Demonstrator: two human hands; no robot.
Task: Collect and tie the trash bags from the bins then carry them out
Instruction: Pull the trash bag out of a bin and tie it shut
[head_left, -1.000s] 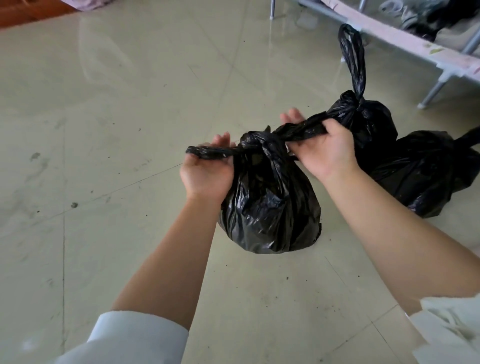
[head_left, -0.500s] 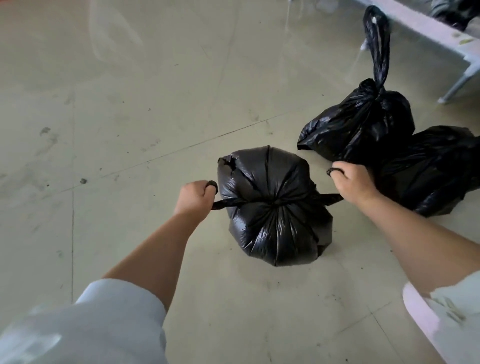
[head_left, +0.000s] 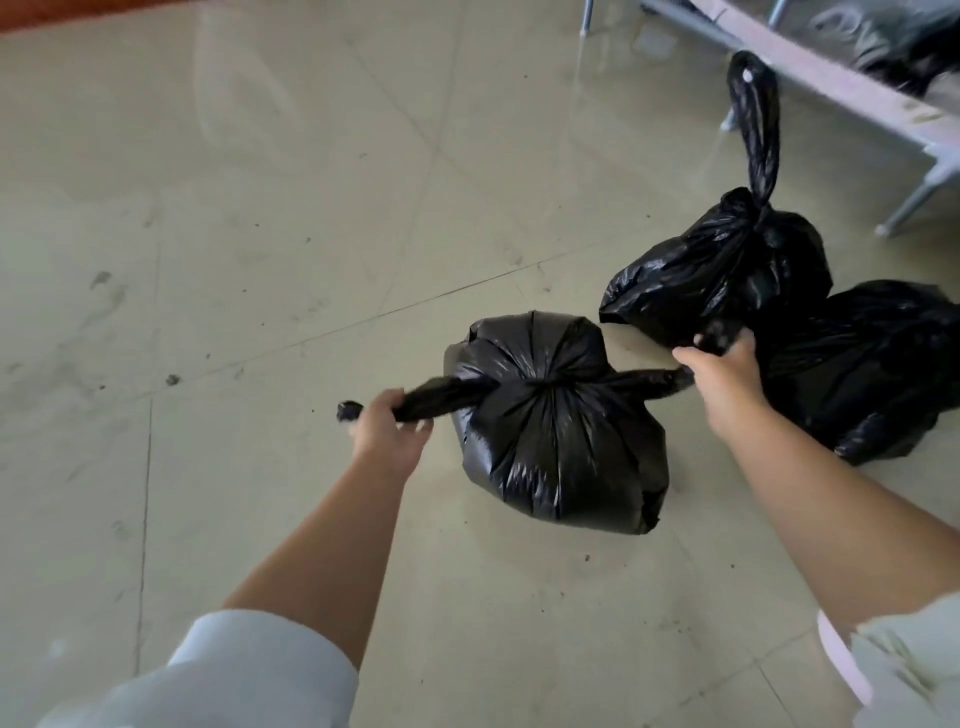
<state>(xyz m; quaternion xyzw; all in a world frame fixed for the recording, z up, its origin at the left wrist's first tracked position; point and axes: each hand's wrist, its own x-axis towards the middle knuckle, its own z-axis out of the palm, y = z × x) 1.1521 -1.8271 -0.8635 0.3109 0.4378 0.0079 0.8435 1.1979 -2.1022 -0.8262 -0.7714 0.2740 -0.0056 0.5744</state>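
A full black trash bag (head_left: 558, 447) sits on the floor in the middle, its top gathered to a knot with two twisted ends sticking out sideways. My left hand (head_left: 387, 434) grips the left end, whose tip pokes out past my fist. My right hand (head_left: 727, 371) grips the right end, pulled out toward the other bags. A second black bag (head_left: 727, 270), tied, with a tall upright loop, stands behind and to the right. A third black bag (head_left: 878, 369) lies at the far right, partly behind my right hand.
Pale tiled floor (head_left: 260, 260) spreads out to the left and front. A metal-legged frame (head_left: 831, 88) with dark things on it crosses the top right corner, close behind the tied bags. A strip of red-brown wood shows at the top left edge.
The bag went from held up between my hands down onto the floor. My hands moved apart, pulling the two ends outward so the knot drew tight.
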